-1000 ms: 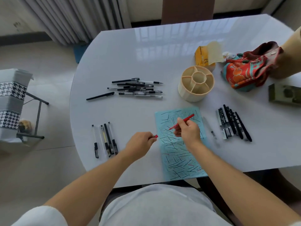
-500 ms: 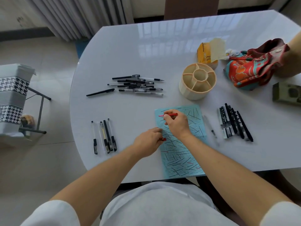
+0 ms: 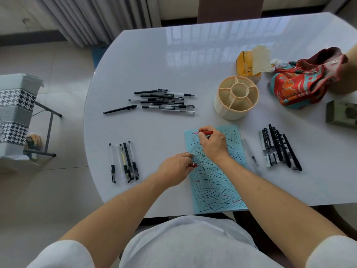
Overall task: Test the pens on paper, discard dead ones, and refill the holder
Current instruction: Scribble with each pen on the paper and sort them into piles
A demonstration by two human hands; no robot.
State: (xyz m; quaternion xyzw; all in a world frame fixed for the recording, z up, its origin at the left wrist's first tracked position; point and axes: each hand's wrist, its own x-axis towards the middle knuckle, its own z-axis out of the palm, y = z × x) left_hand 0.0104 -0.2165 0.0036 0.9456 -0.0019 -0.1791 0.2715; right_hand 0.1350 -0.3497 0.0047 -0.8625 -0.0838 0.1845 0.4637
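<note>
My right hand grips a red pen, tip pointing left onto the top of the light blue paper, which is covered in short ink strokes. At the paper's left edge my left hand pinches the pen's red cap. The cream compartmented holder stands empty behind the paper. A pile of black pens lies at the back left, with one black pen apart from it. Several pens lie in a row at the front left. Another group of black pens lies to the right.
One clear pen lies just right of the paper. A yellow tissue pack, a red patterned cloth bag and a green box sit at the back right. Left of the white table a houndstooth bin stands on the floor.
My right hand swung the red pen from pointing up-right to lying level, tip to the left, at the paper's top. My left hand moved right, up to the paper's edge.
</note>
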